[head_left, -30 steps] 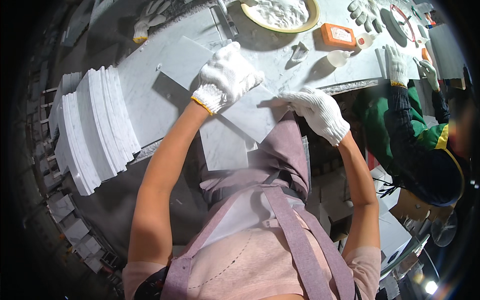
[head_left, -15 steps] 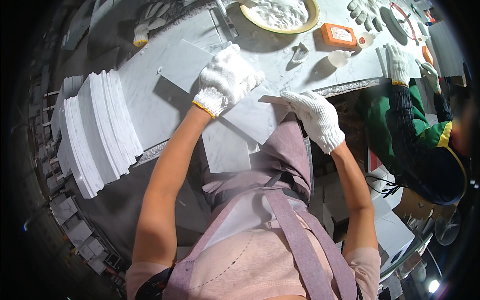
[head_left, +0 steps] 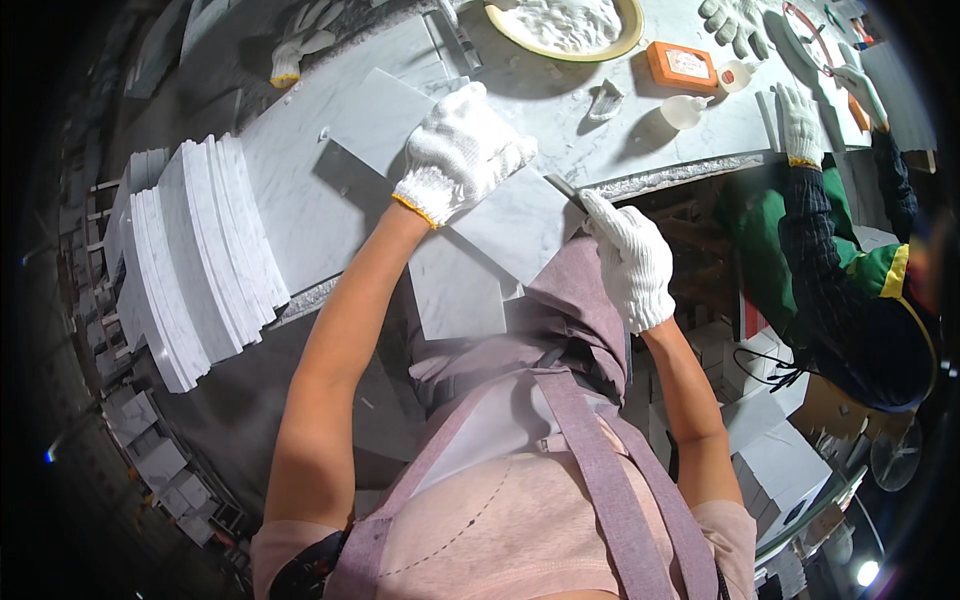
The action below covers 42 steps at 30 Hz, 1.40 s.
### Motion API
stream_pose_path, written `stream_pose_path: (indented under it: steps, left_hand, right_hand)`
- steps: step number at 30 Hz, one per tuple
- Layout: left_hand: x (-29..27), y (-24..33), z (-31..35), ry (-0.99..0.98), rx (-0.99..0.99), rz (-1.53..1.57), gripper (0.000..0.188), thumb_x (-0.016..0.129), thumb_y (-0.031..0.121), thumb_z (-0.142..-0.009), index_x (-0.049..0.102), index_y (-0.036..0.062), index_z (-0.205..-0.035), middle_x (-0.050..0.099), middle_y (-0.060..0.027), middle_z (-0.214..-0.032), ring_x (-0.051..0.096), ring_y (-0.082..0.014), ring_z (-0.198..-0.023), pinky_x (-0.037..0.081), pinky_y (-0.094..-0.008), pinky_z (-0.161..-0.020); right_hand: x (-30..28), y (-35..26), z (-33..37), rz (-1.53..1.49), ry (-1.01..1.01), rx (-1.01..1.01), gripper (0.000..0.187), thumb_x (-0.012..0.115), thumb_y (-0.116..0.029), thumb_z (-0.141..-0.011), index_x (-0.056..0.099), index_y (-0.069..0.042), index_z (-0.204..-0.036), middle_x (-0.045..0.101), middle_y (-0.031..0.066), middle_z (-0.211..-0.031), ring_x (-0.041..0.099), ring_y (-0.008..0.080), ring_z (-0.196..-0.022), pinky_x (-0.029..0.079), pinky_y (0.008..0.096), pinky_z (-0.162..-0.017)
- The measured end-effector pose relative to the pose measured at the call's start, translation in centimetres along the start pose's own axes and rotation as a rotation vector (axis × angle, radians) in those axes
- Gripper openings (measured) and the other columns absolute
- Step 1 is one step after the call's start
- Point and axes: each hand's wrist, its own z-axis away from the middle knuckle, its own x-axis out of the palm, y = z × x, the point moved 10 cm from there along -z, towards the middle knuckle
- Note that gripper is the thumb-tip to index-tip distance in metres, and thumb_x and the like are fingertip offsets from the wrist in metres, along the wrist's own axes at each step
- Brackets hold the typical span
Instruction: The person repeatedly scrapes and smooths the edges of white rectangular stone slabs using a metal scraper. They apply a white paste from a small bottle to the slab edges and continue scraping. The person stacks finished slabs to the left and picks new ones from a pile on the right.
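A pale grey-veined marble tile (head_left: 527, 228) lies slantwise over the front of the bench, its near corner over my lap. My left hand (head_left: 463, 150), in a white knit glove with a yellow cuff edge, is closed and holds the tile down; its fingertips are partly hidden. My right hand (head_left: 634, 258), also white-gloved, grips a thin, flat, dark-edged tool (head_left: 565, 190), its forefinger stretched along it. The tool's tip is at the tile's right edge; whether they touch I cannot tell. Below, another marble piece (head_left: 455, 290) juts toward my lap.
Stacked marble slabs (head_left: 205, 260) stand at the left. Farther back on the bench are a yellow-rimmed basin (head_left: 560, 52) of white material, an orange box (head_left: 682, 66), a squeeze bottle (head_left: 684, 111) and loose gloves (head_left: 735, 25). A co-worker's gloved hand (head_left: 800, 125) is at the right.
My right hand has drawn back a little toward me, and the tool has swung from nearly level to a steeper slant. My left hand stays on the tile.
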Motion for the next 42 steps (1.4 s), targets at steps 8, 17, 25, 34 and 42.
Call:
stream_pose_path:
  steps: [8,17,25,34,42]
  left_hand:
    - [-0.4,0.2,-0.4,-0.032,0.014,-0.022,0.028,0.069,0.041,-0.096,0.081,0.0175,-0.087,0.075,-0.0053,-0.099,0.061,-0.0373,-0.123,0.043,-0.0486,-0.114]
    - [-0.4,0.8,-0.8,-0.116,0.021,-0.008,0.028,0.07,0.041,-0.096,0.08,0.0171,-0.086,0.075,-0.0057,-0.097,0.061,-0.0377,-0.122,0.043,-0.049,-0.114]
    - [-0.1,1.1,-1.0,-0.139,0.02,0.015,0.029,0.07,0.041,-0.096,0.08,0.0167,-0.086,0.075,-0.006,-0.097,0.061,-0.0381,-0.121,0.043,-0.0493,-0.113]
    - [0.1,0.8,-0.5,-0.067,0.051,0.001,0.045,0.058,0.053,-0.1,0.081,0.0172,-0.084,0.076,-0.0108,-0.099,0.062,-0.0395,-0.118,0.044,-0.0497,-0.111]
    - [-0.2,1.1,-0.6,-0.032,0.076,-0.033,0.03,0.068,0.042,-0.098,0.08,0.0178,-0.084,0.073,-0.006,-0.089,0.064,-0.0334,-0.114,0.041,-0.0477,-0.116]
  right_hand:
    - [-0.3,3.9,-0.3,-0.568,0.02,0.182,0.047,0.06,0.011,-0.09,0.071,-0.005,-0.132,0.071,0.0103,-0.09,0.068,0.023,-0.077,0.055,0.0321,-0.07]
    - [1.6,1.5,0.2,0.042,-0.3,0.041,0.055,0.061,0.011,-0.085,0.074,-0.015,-0.131,0.067,0.0067,-0.084,0.068,0.0245,-0.076,0.055,0.0355,-0.068]
    - [1.1,0.4,-0.4,0.042,-0.138,0.044,0.048,0.061,0.009,-0.086,0.073,-0.009,-0.13,0.07,0.0092,-0.087,0.068,0.0265,-0.078,0.055,0.0357,-0.069]
    - [0.0,-0.4,-0.9,0.025,-0.031,0.092,0.053,0.058,0.011,-0.085,0.074,-0.011,-0.129,0.068,0.0091,-0.083,0.067,0.0239,-0.073,0.055,0.0343,-0.066]
    - [0.7,-1.6,-0.6,-0.019,-0.164,-0.056,0.048,0.059,0.01,-0.087,0.073,-0.01,-0.129,0.068,0.0119,-0.084,0.068,0.029,-0.077,0.055,0.036,-0.069]
